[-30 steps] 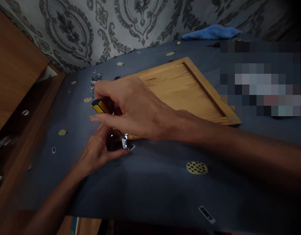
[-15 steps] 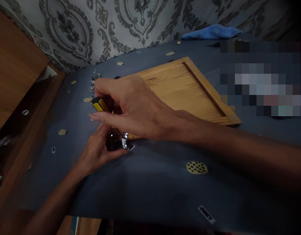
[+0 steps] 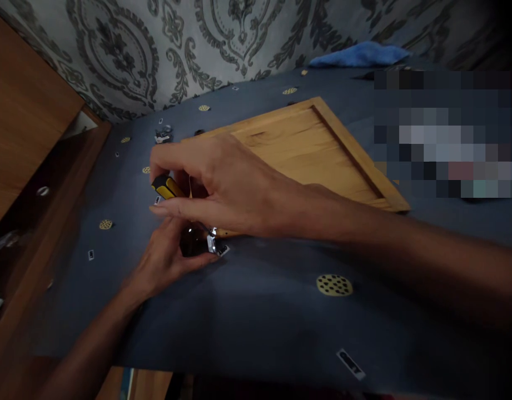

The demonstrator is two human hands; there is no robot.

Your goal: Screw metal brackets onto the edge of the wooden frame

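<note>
My right hand (image 3: 234,186) is closed around a screwdriver (image 3: 166,187) with a yellow and black handle. Its shaft slants down to a shiny metal hinge (image 3: 212,243) at the near left corner of a wooden cabinet door (image 3: 289,147). Below it, my left hand (image 3: 166,258) pinches the hinge, thumb along the near side; its other fingers are partly hidden under my right hand. The door lies flat with its recessed face up. The screwdriver tip meets the hinge, but the exact contact is too small to make out.
More metal hinge parts (image 3: 164,134) lie on the blue-grey patterned tablecloth (image 3: 272,311) beyond my hands. A blue cloth (image 3: 359,54) rests at the back by the wall. At left stands an open wooden cabinet (image 3: 55,205). A blurred patch covers the right side.
My right hand has tilted and shifted slightly left and down with the screwdriver, showing more of the loose hinge parts behind. My left hand and the door stay put.
</note>
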